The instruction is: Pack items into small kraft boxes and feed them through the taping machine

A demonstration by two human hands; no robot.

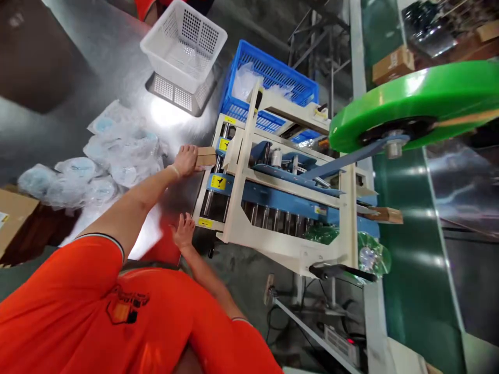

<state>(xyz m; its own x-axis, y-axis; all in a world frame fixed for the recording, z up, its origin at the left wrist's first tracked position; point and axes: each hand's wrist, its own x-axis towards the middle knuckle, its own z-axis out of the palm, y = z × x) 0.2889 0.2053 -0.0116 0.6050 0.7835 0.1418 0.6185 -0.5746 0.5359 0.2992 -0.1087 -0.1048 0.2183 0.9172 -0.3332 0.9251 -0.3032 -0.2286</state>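
My left hand (pixel 186 160) is closed on the near end of a small brown cardboard box (pixel 206 157). The box's far end lies at the entry of the roller machine (pixel 268 192), between its blue side guides. Lower down, my right hand (pixel 183 231) rests by the machine's front corner, fingers spread and nothing in them. A second small box (pixel 384 215) sticks out of the machine's far end. Above the machine is a large green tape roll (pixel 421 98).
Several clear bags with pale blue contents (pixel 125 150) lie on the metal table (pixel 117 67) at left. A white basket (pixel 185 47) and a blue crate (pixel 276 67) stand beyond. A green conveyor belt (pixel 413 249) runs along the right. Part of another person shows at the top.
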